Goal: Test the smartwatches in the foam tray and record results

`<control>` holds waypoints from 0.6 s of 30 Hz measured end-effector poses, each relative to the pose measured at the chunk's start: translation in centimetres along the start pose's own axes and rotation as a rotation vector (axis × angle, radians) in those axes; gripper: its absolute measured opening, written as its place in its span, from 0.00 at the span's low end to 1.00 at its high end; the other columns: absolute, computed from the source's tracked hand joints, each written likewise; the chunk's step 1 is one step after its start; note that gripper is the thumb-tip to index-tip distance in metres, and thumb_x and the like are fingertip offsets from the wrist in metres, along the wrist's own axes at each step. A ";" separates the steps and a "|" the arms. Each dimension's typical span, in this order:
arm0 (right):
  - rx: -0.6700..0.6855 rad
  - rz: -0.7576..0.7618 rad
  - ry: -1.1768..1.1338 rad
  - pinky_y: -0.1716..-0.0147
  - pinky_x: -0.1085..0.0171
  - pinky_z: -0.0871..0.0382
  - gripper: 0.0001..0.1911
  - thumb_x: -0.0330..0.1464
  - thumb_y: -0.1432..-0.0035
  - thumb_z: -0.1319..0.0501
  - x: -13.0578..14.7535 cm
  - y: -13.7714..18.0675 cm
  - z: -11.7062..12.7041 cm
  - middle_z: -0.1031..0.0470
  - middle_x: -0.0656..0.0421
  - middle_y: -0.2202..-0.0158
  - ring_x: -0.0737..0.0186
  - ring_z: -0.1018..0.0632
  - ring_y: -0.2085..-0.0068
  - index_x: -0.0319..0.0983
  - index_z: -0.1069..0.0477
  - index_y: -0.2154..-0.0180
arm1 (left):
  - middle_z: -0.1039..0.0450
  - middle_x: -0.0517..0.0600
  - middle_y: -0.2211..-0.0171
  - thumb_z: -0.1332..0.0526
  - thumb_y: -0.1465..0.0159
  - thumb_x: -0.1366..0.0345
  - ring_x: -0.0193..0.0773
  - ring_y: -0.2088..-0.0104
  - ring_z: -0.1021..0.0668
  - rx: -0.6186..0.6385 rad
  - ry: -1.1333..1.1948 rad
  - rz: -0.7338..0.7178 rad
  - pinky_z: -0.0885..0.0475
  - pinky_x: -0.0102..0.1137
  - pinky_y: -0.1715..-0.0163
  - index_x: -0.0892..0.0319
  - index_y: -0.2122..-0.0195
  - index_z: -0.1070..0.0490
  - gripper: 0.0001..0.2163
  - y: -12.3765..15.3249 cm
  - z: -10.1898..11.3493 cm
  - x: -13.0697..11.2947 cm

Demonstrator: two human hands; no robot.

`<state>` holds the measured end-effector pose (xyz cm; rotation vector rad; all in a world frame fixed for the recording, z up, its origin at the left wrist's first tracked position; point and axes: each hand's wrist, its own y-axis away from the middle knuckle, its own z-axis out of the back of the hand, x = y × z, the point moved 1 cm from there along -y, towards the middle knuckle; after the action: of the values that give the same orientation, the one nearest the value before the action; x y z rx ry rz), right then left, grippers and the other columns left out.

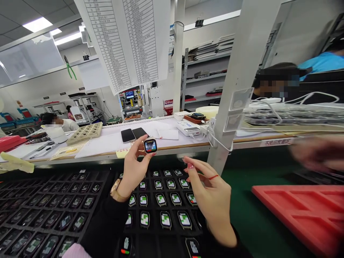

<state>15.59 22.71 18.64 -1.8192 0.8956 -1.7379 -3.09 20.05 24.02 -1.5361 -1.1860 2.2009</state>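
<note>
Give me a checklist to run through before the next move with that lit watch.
1. Square black-framed smartwatch gripped: ok, by the fingers of the left hand.
2. Its screen lit: ok, showing an image.
3. Its back undamaged: cannot tell, facing away.
4. Right hand apart from it: ok.
5. Rounded rectangular watches in the black compartmented tray between the forearms, screens up: ok, where clearly visible.
6. Co-worker's blurred hand apart from both hands: ok.

Electronics workshop, smartwatch trays (152,247), hanging pliers (67,65), metal shelves (206,77)
</note>
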 end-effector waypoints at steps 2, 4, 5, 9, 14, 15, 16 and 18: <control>0.001 0.007 0.002 0.69 0.64 0.25 0.10 0.34 0.33 0.39 0.0 -0.1 0.0 0.21 0.57 0.55 0.63 0.21 0.64 0.42 0.21 0.54 | 0.23 0.49 0.54 0.33 0.40 0.68 0.36 0.58 0.21 -0.003 0.001 0.001 0.24 0.29 0.58 0.50 0.43 0.30 0.24 0.0 0.0 -0.1; 0.003 0.009 0.004 0.69 0.64 0.25 0.10 0.33 0.34 0.39 -0.1 -0.1 -0.1 0.21 0.57 0.55 0.63 0.21 0.65 0.41 0.21 0.54 | 0.23 0.49 0.54 0.33 0.40 0.68 0.35 0.59 0.21 -0.009 -0.001 -0.003 0.24 0.28 0.59 0.50 0.43 0.30 0.23 0.0 0.0 -0.2; 0.003 0.009 0.004 0.69 0.64 0.25 0.10 0.33 0.34 0.39 -0.1 -0.1 -0.1 0.21 0.57 0.55 0.63 0.21 0.65 0.42 0.21 0.54 | 0.23 0.49 0.54 0.33 0.40 0.68 0.35 0.59 0.22 -0.009 -0.003 -0.003 0.24 0.28 0.59 0.50 0.43 0.30 0.23 0.0 0.0 -0.2; 0.003 0.004 0.000 0.68 0.64 0.25 0.10 0.34 0.34 0.39 0.0 0.0 0.0 0.21 0.57 0.54 0.62 0.20 0.64 0.42 0.21 0.54 | 0.22 0.49 0.55 0.33 0.40 0.68 0.36 0.59 0.21 -0.001 -0.014 -0.002 0.24 0.29 0.58 0.51 0.42 0.30 0.24 0.1 0.0 -0.1; 0.069 -0.027 0.014 0.72 0.66 0.25 0.10 0.35 0.35 0.39 0.0 -0.2 0.2 0.21 0.56 0.56 0.61 0.20 0.65 0.42 0.20 0.55 | 0.22 0.50 0.56 0.32 0.40 0.68 0.37 0.60 0.20 0.008 -0.038 -0.023 0.23 0.31 0.58 0.53 0.42 0.31 0.25 0.2 -0.3 0.0; 0.093 -0.032 0.017 0.73 0.66 0.25 0.10 0.35 0.35 0.39 0.0 -0.4 0.2 0.20 0.56 0.56 0.61 0.20 0.65 0.42 0.20 0.56 | 0.22 0.50 0.56 0.32 0.40 0.68 0.37 0.60 0.20 0.007 -0.049 -0.032 0.22 0.31 0.58 0.53 0.42 0.31 0.25 0.3 -0.4 0.1; 0.115 -0.038 0.020 0.74 0.67 0.26 0.10 0.35 0.36 0.39 0.0 -0.5 0.2 0.20 0.56 0.56 0.62 0.20 0.66 0.42 0.20 0.56 | 0.22 0.50 0.56 0.32 0.40 0.68 0.37 0.61 0.20 0.005 -0.062 -0.041 0.22 0.31 0.59 0.54 0.41 0.31 0.25 0.3 -0.5 0.1; 0.138 -0.043 0.025 0.75 0.67 0.26 0.11 0.36 0.36 0.39 0.0 -0.7 0.2 0.20 0.56 0.57 0.62 0.21 0.67 0.42 0.19 0.57 | 0.21 0.50 0.56 0.32 0.40 0.68 0.36 0.62 0.20 -0.001 -0.098 -0.059 0.22 0.31 0.60 0.54 0.41 0.31 0.25 0.3 -0.7 0.1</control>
<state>15.92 23.17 19.16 -1.7427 0.7320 -1.8050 -2.50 20.25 23.61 -1.3901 -1.2438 2.2603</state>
